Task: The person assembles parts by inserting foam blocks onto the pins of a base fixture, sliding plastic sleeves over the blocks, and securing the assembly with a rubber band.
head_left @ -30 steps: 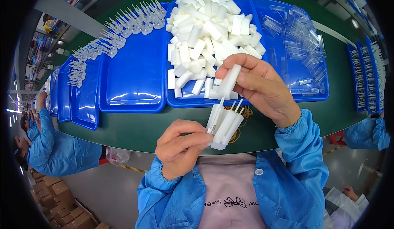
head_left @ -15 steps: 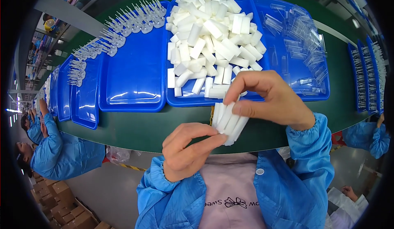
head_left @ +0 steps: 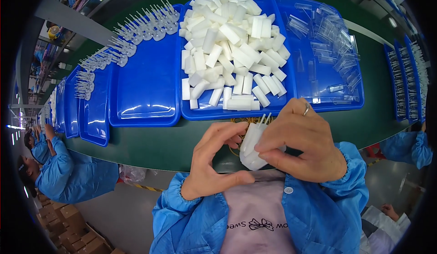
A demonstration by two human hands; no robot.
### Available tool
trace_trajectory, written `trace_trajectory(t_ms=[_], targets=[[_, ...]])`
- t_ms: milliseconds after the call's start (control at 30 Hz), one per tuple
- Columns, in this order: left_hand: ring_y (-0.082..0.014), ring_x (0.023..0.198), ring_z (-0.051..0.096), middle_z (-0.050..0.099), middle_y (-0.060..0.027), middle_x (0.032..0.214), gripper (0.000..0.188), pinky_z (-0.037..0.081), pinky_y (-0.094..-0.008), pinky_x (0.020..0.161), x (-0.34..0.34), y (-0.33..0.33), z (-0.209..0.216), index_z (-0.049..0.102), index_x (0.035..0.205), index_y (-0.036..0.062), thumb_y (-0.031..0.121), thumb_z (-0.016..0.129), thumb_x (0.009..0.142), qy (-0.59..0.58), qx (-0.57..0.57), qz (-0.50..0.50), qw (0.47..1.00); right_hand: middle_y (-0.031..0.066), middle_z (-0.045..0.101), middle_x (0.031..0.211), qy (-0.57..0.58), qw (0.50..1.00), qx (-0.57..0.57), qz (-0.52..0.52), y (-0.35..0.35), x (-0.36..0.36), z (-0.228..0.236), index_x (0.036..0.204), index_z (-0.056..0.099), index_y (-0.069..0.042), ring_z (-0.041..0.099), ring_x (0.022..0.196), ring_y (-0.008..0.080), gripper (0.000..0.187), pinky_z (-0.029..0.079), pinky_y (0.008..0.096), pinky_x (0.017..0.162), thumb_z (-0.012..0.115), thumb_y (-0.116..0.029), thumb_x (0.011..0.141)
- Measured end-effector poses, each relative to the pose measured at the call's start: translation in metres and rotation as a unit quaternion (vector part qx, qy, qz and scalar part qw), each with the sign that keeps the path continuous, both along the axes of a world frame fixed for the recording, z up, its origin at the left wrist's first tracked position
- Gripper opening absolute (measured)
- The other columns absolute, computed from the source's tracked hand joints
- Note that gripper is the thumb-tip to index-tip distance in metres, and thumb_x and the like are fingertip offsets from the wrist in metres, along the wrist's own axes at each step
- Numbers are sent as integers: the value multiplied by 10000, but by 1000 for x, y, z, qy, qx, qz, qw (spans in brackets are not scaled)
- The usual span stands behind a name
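The block [head_left: 251, 148] is pinched by the right hand [head_left: 306, 144], best kept soft; the left hand [head_left: 205, 163] is spread wide, empty.

Dark lettering [head_left: 233, 225] stands on the pink shirt [head_left: 259, 198] at six o'clock, on both sides of a bow [head_left: 253, 224]; the blue jacket [head_left: 314, 213] cuts off its outer ends.

A blue jacket [head_left: 323, 217] with 2 gathered cuffs [head_left: 349, 157] and 1 pale button [head_left: 288, 190] is hanging open over a pinkish bow-print shirt [head_left: 252, 200]; the right hand [head_left: 302, 144] is wearing 1 ring [head_left: 306, 110].
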State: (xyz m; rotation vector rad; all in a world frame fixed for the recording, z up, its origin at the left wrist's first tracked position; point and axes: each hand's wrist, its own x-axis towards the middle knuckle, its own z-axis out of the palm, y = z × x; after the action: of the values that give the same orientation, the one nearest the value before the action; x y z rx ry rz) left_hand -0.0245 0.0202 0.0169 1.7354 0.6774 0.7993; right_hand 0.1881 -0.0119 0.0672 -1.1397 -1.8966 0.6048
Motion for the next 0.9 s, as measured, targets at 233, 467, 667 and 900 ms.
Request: trace_trajectory(t_ms=[233, 467, 667, 900], targets=[[-187, 869, 588, 608, -126, 1023, 462, 488, -296, 767, 4, 7, 5, 614, 1157, -23, 237, 744, 797, -33, -69, -42, 996, -5, 612, 855, -63, 995, 74, -9, -15, -9, -1, 908, 659, -106, 534, 750, 171, 254, 383, 315, 647, 722, -109, 662], [-134, 861, 596, 635, -105, 1013, 318, 483, -254, 739, 10, 14, -19, 635, 1130, -12, 84, 694, 833, -95, -285, -110, 947, 23, 567, 855, -106, 992, 67, -2, -23, -13, -10, 1038, 620, -82, 576, 774, 187, 376, 440, 307, 725, 660, -93, 665], [-128, 847, 599, 640, -91, 1033, 281, 485, -244, 745, 15, 15, -15, 642, 1111, -14, 20, 655, 832, -23, -165, -86, 982, 61, 552, 926, -135, 990, 27, 21, -23, -7, -7, 1086, 577, -78, 569, 841, 223, 403, 445, 337, 746, 659, -92, 691], [-111, 891, 573, 589, -81, 1075, 258, 454, -227, 778, 18, 8, -12, 618, 1153, -10, 27, 540, 910, -28, -134, 23, 990, 111, 625, 883, -97, 981, -12, -167, -6, 53, -12, 1084, 597, -72, 621, 776, 287, 365, 498, 372, 662, 733, -129, 751]])
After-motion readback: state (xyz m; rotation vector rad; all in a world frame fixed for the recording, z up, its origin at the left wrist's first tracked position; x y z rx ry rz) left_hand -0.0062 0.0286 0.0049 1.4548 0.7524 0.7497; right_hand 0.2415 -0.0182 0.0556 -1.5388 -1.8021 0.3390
